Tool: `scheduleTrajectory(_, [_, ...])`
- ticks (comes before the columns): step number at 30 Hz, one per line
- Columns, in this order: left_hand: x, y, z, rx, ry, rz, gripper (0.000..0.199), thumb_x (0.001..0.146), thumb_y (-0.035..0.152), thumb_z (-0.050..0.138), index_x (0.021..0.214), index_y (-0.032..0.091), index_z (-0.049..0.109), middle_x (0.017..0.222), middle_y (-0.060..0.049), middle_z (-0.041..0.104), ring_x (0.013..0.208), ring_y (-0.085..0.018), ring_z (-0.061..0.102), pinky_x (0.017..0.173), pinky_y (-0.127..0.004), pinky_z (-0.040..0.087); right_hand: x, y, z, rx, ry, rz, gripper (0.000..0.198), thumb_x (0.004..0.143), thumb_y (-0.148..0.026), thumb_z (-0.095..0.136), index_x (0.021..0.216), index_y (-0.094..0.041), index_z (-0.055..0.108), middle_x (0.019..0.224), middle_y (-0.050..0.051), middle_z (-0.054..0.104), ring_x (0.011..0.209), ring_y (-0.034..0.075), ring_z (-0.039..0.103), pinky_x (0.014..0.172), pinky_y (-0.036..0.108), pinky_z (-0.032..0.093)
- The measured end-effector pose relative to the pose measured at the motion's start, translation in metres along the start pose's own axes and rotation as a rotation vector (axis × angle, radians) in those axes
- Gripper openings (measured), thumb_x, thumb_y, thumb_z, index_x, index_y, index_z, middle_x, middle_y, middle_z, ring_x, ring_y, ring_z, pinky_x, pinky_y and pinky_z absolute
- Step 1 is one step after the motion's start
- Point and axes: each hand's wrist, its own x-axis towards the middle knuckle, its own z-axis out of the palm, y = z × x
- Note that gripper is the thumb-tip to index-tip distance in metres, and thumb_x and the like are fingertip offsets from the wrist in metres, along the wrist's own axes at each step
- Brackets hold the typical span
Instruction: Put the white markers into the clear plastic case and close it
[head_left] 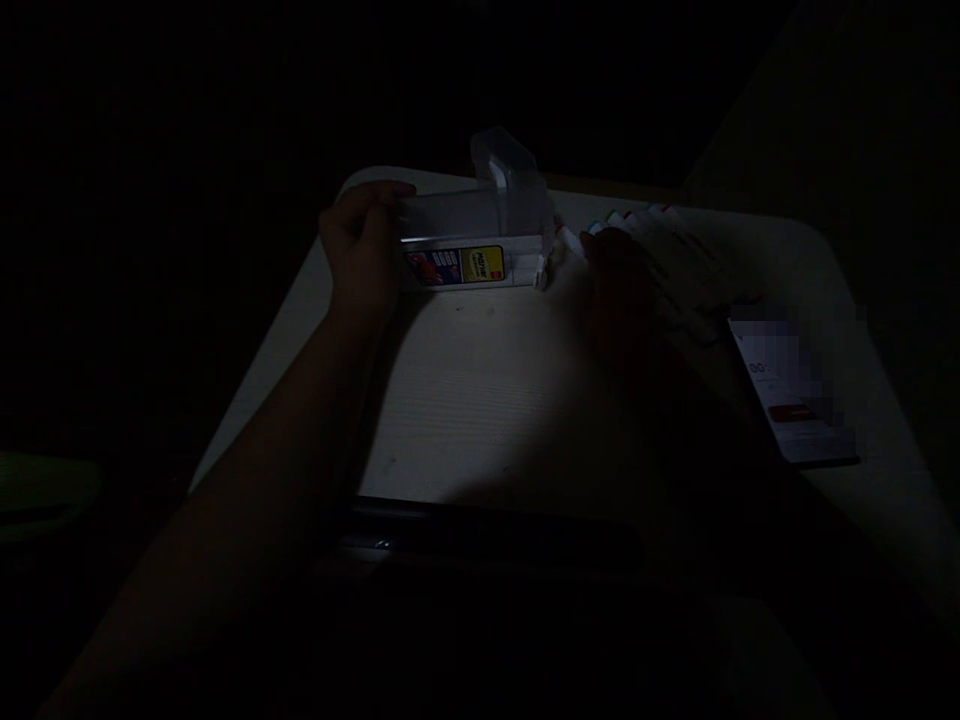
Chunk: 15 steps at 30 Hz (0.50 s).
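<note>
A clear plastic box with its lid raised at the right end lies on its side on the white table. Its front carries a blue and yellow label. My left hand is closed around the box's left end. Just right of the box, my right hand is in deep shadow, its fingers closed on a white marker with a reddish end pointing at the box. Several more markers with coloured ends lie in a row behind and right of that hand, partly hidden by the dark.
A phone with a lit screen lies on the table at the right. Along the near edge runs a dark bar-like object. Something green shows at far left. The surroundings are very dark.
</note>
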Motion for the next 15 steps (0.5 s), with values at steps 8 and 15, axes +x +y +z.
scheduleTrajectory(8, [-0.002,0.007,0.006,-0.036,0.056,-0.020,0.022,0.083,0.008,0.053,0.081,0.011,0.074,0.078,-0.004,0.068,0.074,-0.012,0.061,0.071,-0.025,0.048,0.003,0.007,0.006,0.127,0.181,-0.110,0.048,0.083,-0.005,0.041,0.127,-0.008,0.059,0.137,0.017,0.054,0.127,0.028,0.052,0.114,0.048,0.039])
scheduleTrajectory(15, [-0.003,0.010,0.007,-0.040,0.055,-0.029,0.023,0.084,0.005,0.052,0.081,0.010,0.074,0.076,-0.004,0.067,0.071,-0.011,0.060,0.070,-0.024,0.046,0.005,0.007,0.019,0.212,0.170,-0.462,0.053,0.089,-0.016,0.033,0.140,-0.010,0.047,0.149,0.012,0.044,0.141,0.021,0.039,0.124,0.043,0.031])
